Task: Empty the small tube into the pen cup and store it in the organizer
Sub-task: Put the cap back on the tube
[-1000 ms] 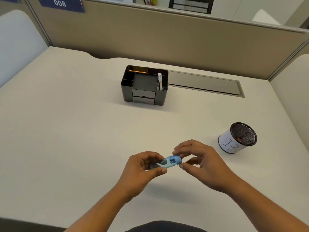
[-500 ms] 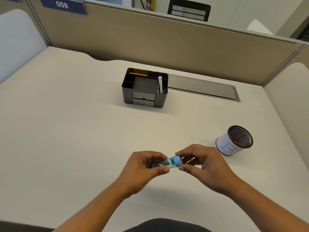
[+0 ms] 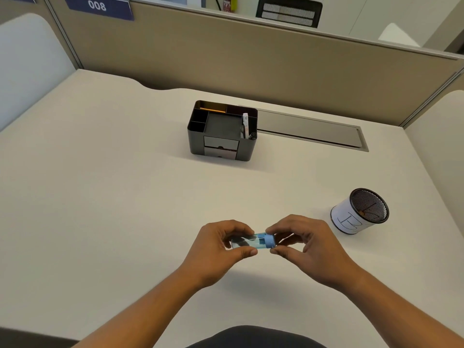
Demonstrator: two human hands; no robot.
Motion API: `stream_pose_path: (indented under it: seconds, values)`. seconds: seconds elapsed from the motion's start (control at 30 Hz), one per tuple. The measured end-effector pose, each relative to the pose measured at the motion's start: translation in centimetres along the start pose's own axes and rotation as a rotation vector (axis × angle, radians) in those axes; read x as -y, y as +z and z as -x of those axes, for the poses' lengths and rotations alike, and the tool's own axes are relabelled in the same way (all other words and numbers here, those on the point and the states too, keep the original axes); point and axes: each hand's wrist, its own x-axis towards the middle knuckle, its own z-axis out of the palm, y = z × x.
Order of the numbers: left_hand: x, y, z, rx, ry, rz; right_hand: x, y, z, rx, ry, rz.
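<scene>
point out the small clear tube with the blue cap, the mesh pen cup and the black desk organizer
small clear tube with blue cap (image 3: 269,241), head view, on the cap
black mesh pen cup (image 3: 347,217), head view, white label
black desk organizer (image 3: 247,149), head view, front right wall

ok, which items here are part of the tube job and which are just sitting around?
In play:
- small tube, held by left hand
- blue cap, pinched by right hand
- pen cup
- organizer

Just there:
- white pen in the organizer
- desk cable hatch
- 008 sign

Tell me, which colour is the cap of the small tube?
Light blue; the cap shows clearly in the head view.
</scene>
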Motion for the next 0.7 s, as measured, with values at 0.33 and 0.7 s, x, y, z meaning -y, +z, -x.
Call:
stream_pose_path:
  seconds: [0.33,0.7]
  values:
    - [0.0,-1.1,-2.6,-0.115,0.127,-0.162,-5.5,0.9,0.3,-0.227,0.084,0.068]
    - [-1.5,-7.4,-15.2,-0.232,0.195,-0.533,-15.4,1.4,3.4,-0.02,0.1,0.606]
